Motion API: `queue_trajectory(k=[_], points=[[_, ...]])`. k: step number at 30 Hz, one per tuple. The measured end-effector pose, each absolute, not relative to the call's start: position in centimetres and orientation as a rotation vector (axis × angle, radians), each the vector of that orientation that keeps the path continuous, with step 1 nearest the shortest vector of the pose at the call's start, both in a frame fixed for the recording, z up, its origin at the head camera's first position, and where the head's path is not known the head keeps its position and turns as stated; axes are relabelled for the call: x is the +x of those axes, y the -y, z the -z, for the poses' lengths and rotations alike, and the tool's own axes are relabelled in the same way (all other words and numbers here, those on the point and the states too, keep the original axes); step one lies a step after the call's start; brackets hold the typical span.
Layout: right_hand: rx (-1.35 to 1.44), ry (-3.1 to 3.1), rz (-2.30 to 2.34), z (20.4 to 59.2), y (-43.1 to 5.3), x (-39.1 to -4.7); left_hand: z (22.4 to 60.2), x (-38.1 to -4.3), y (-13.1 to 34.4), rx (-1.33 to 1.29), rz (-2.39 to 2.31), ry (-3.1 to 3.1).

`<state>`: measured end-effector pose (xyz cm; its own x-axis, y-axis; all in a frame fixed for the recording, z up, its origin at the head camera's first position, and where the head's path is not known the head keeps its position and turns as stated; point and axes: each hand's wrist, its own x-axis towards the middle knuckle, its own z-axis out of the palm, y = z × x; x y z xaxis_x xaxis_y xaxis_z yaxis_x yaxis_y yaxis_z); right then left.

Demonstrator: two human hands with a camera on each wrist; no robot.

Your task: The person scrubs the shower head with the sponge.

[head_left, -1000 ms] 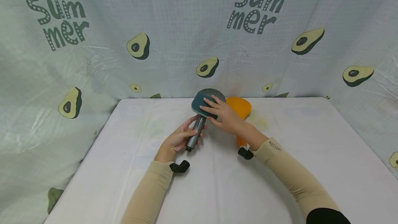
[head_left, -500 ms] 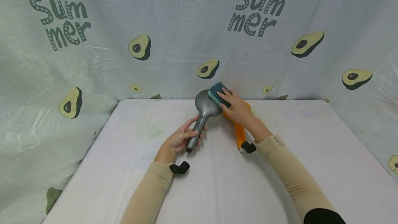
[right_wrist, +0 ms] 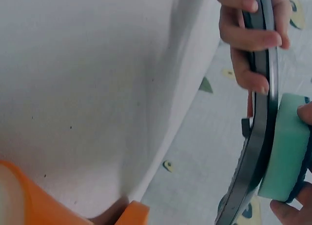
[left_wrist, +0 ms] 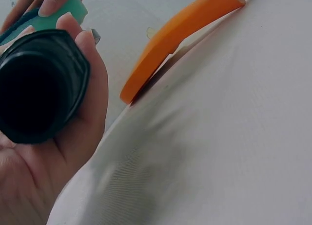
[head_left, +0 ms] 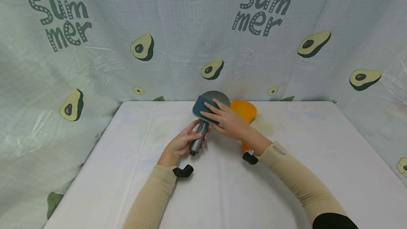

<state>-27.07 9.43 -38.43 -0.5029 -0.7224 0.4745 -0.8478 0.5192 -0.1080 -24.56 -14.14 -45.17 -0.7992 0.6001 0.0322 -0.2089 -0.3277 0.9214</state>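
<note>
My left hand (head_left: 182,143) grips the handle of a grey shower head (head_left: 220,96), holding it raised above the table. In the left wrist view the dark round end of the handle (left_wrist: 31,88) points at the camera. A two-layer sponge, dark teal over mint green (head_left: 200,107), lies against the back of the head near the neck and covers part of it. My right hand (head_left: 231,123) holds this sponge, fingers spread over its dark side. The right wrist view shows the mint layer (right_wrist: 284,147) against the shower head's back, with fingertips gripping the sponge's edges.
An orange shower head (head_left: 245,109) lies on the white table (head_left: 286,123), partly behind the right hand and wrist. A cloth backdrop (head_left: 181,27) with avocado prints hangs behind the table's far edge. Black wrist cameras (head_left: 183,171) sit at both cuffs.
The right hand with the sponge went up and right to the rim of the grey shower head, then back down and left to its neck. The left hand stays almost still.
</note>
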Motion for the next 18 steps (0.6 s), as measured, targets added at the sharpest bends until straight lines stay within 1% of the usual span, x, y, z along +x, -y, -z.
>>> queue_trajectory(k=[4,9,13,15,18], points=[[1.225,2.452,-0.680,38.5,-10.3,-28.1,45.2,-24.6,14.2,0.514,-2.158,-1.395],[0.975,2.583,-0.934,38.5,-12.3,-29.3,45.3,-24.5,14.5,0.515,-2.170,-1.377],[0.856,2.625,-0.872,38.4,-13.1,-29.3,45.3,-24.5,14.5,0.511,-2.167,-1.383],[0.863,2.612,-0.783,38.4,-13.0,-29.1,45.2,-24.5,14.5,0.511,-2.164,-1.387],[0.960,2.540,-0.670,38.3,-12.3,-28.8,45.2,-24.5,14.4,0.516,-2.161,-1.390]])
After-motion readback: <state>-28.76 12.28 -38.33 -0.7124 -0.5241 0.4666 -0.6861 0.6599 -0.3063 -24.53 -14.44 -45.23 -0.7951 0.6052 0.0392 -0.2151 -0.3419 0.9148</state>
